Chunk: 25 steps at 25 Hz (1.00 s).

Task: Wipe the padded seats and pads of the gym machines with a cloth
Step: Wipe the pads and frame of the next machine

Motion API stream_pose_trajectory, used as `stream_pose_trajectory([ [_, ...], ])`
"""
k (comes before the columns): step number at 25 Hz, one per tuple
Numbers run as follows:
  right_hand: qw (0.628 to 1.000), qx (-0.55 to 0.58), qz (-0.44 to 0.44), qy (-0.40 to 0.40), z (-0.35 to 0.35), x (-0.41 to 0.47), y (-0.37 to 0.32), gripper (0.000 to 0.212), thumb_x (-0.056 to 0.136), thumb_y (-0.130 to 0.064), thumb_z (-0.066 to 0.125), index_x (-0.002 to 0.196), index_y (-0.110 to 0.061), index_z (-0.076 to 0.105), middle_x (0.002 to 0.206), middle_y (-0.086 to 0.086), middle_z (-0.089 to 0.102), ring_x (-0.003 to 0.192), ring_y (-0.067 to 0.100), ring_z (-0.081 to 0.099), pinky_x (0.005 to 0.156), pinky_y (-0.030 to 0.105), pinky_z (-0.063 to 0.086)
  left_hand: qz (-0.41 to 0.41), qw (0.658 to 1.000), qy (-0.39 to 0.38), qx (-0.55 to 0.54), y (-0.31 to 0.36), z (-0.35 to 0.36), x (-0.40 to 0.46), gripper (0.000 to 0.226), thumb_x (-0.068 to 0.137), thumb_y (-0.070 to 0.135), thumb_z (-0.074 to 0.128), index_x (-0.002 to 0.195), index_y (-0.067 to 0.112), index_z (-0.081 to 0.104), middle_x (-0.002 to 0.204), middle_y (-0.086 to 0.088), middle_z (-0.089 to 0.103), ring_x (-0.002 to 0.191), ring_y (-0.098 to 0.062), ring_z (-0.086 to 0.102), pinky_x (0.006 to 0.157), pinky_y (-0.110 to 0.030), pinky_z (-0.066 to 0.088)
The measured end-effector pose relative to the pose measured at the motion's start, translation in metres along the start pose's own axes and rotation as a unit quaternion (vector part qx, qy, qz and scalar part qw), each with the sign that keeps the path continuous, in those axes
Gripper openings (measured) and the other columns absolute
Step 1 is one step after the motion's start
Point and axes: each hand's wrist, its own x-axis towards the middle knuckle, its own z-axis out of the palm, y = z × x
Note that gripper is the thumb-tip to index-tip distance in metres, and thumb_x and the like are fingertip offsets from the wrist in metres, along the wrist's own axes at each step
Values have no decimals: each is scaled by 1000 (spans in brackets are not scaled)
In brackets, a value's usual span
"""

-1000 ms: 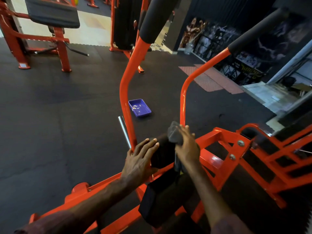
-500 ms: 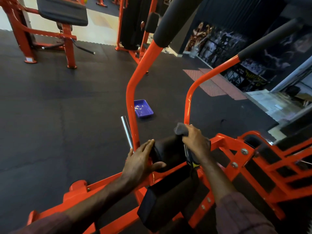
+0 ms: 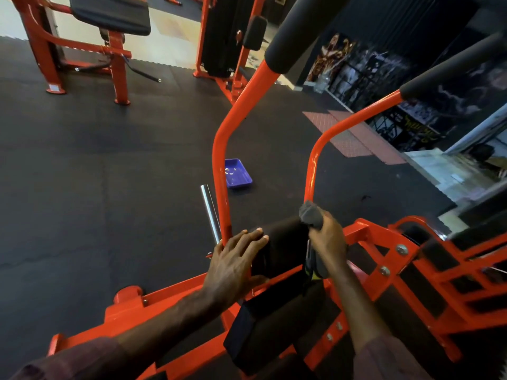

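The machine frame [image 3: 365,234] under me is bright orange-red, and its pad [image 3: 279,242] is plain black. The cloth [image 3: 310,213] in my right hand [image 3: 327,239] is dull grey. My sleeve [image 3: 384,360] is a muted maroon. The floor [image 3: 109,187] is dark charcoal, faintly speckled, with a pale pinkish-red diamond-textured strip [image 3: 343,133] farther off. A tray [image 3: 238,174] on it is vivid blue-violet. The handle grips [image 3: 299,26] above are matte black.

Head-worn view looks down, close over both forearms.
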Motion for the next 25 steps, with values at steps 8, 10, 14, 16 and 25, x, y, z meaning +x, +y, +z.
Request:
stream_pose_trajectory([
  [8,976,173,-130,-31,17,-73,-18,71,76,9,58,141,-18,62,152,0,58,147,17,47,126,40,31,-24,996,41,-74,-5,4,-4,104,76,73,75,161,30,31,169,10,30,152,-14,36,116,-47,42],
  [10,992,107,-62,18,-4,-34,8,71,78,5,57,146,-16,59,155,5,54,151,23,42,128,45,26,-62,993,9,-96,-8,-3,-2,109,79,81,67,166,32,22,171,10,26,151,-13,36,121,-40,38],
  [14,995,-6,49,-91,-21,16,1,45,85,-40,69,126,-23,72,124,10,75,121,30,68,100,42,53,-57,995,15,-77,-8,-1,-4,103,80,81,61,164,27,32,165,6,39,144,-20,47,113,-46,47],
  [16,992,-52,-23,-111,-10,10,-21,48,81,-31,63,126,-18,73,125,10,75,122,29,66,104,37,46,-47,996,21,-77,-8,0,-4,103,80,80,63,163,25,35,165,6,40,145,-19,47,109,-43,50],
  [25,969,139,-166,-123,17,-93,-64,46,85,1,67,128,-13,72,135,-9,70,131,8,62,118,31,41,75,992,96,-23,-12,17,-9,76,84,52,81,146,19,54,155,1,51,148,-25,46,101,-52,53],
])
